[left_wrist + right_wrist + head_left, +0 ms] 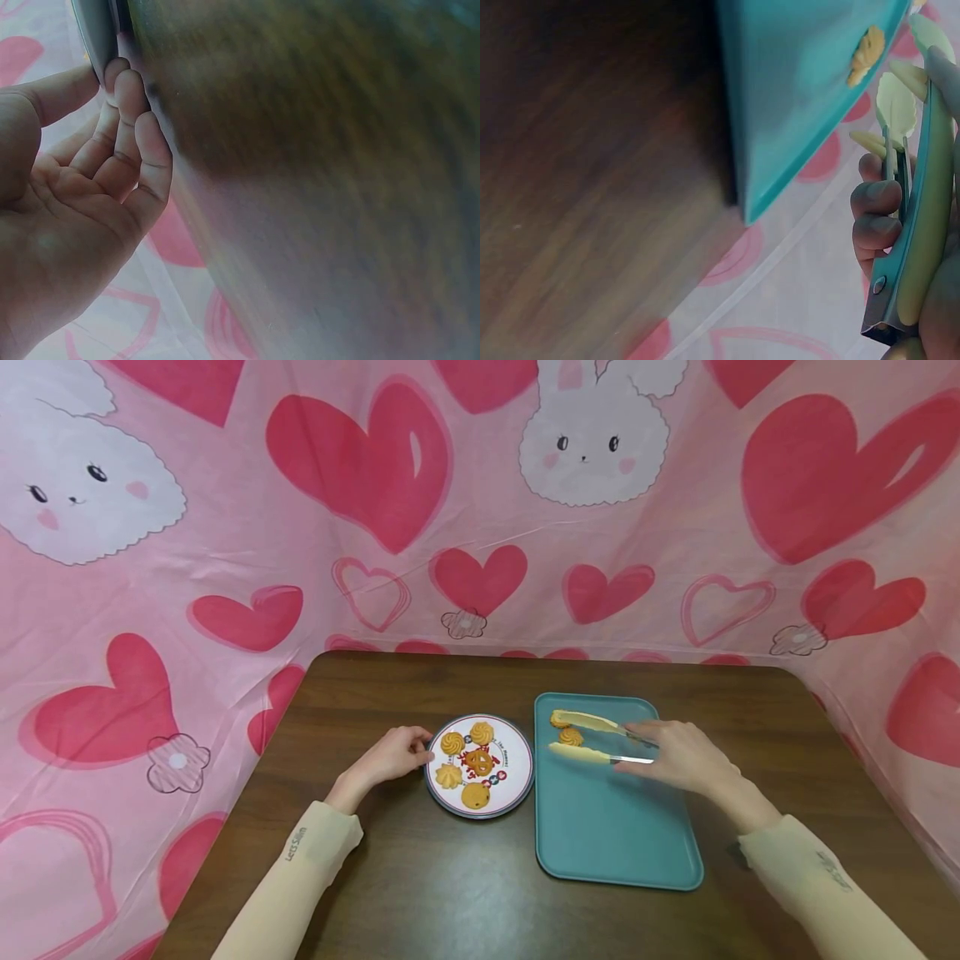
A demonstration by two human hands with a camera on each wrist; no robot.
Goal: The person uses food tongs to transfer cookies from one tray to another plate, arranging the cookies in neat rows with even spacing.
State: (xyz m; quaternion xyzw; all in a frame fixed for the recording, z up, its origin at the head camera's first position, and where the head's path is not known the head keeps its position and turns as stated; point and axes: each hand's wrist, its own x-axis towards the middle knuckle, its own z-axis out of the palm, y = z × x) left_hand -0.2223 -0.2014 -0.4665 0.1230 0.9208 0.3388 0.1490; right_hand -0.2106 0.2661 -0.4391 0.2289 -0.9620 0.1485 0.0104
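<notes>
My left hand point(393, 753) pinches the left rim of a round white plate point(517, 777) with a printed pattern; the left wrist view shows thumb and fingertips at the plate's edge point(97, 37). Several cookies lie on this plate, among them a pretzel-shaped one point(478, 763) and a round speckled one point(475, 795). In my right hand point(686, 756) are tongs point(922, 217) with cream-coloured tips, spread apart over the teal tray point(615, 835). A swirled cookie point(571, 737) sits between those tips, and another cookie point(558, 718) shows partly behind the far tip.
Plate and tray stand side by side on a dark wooden table point(390, 893). A pink cloth point(480, 527) printed with hearts and rabbits hangs behind and along both sides of the table.
</notes>
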